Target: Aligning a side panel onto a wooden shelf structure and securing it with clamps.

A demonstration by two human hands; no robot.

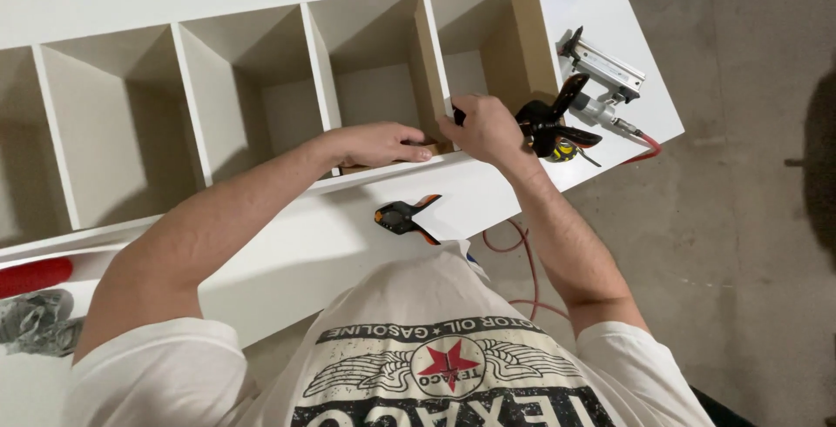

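A long white shelf unit (261, 61) with several open compartments lies on a white work surface (296, 253). My left hand (383, 143) rests flat on a small brown wood piece (383, 164) at the unit's front edge, fingers pressed on it. My right hand (489, 129) grips a dark object at the bottom of a brown divider panel (431, 61). Just right of that hand, a black and orange spring clamp (549, 122) sits on the unit's end panel.
A second black and orange spring clamp (405, 216) lies on the white surface near my body. A pneumatic nail gun (601, 74) with a red air hose (531, 262) rests at the right end. Grey concrete floor (740, 218) lies to the right.
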